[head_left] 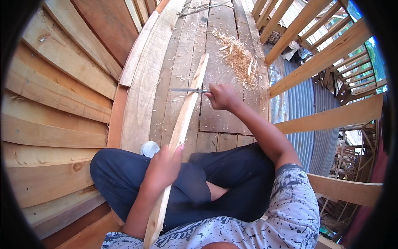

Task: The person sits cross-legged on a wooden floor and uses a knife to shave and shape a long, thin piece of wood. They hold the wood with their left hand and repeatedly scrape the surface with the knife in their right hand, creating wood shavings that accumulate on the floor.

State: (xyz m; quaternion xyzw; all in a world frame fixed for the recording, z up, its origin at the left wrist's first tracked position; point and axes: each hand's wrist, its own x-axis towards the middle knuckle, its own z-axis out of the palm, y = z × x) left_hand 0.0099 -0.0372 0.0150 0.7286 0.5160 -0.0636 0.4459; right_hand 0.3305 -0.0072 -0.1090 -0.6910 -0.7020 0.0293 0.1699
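Note:
A long, narrow strip of pale wood (pixel 187 112) slants from my lap up and away over the plank floor. My left hand (pixel 163 166) is closed around its lower part, just above my crossed legs. In my right hand (pixel 222 96) is the handle of a knife (pixel 186 90), mostly covered by my fingers. The knife's thin blade points left and lies across the strip a little below its far end. The strip's near end rests against my shirt.
Curly wood shavings (pixel 240 60) are heaped on the floor planks (pixel 219 112) beyond my right hand. A wall of boards (pixel 58 124) rises at my left; a slatted railing (pixel 323 56) runs along the right, above corrugated metal sheets (pixel 302 112). A white round object (pixel 149 148) sits by my left knee.

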